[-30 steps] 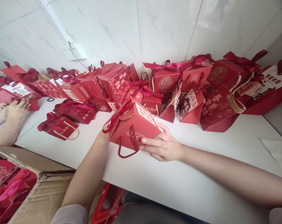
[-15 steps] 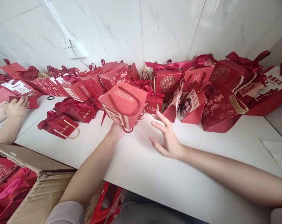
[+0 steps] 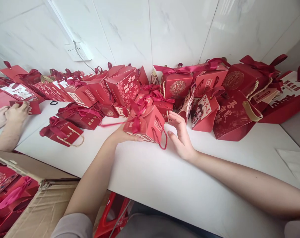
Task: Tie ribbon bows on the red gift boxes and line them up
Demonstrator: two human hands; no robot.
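My left hand [image 3: 121, 135] grips a red gift box [image 3: 151, 127] from its left and below, its fingers partly hidden by the box. A dark red ribbon bow [image 3: 137, 120] sits on the box's top, with one ribbon tail trailing left. From the side facing right hangs a red cord handle [image 3: 164, 143]. Just right of that cord is my right hand [image 3: 181, 137], open, its fingers stretched and thumb apart. Behind the held box stand other red boxes, including one with a round gold pattern [image 3: 178, 87].
Two red boxes, one with a rope handle [image 3: 63, 131], sit left on the white table [image 3: 150, 178]. Rows of red boxes line the tiled wall. A cardboard carton [image 3: 48, 195] with red packages stands lower left. Another person's hands [image 3: 17, 114] hold something red at far left.
The gift box in my left hand has turned, so its bow now shows on top and its cord side faces right. It is lower and further right. My right hand has come slightly nearer it.
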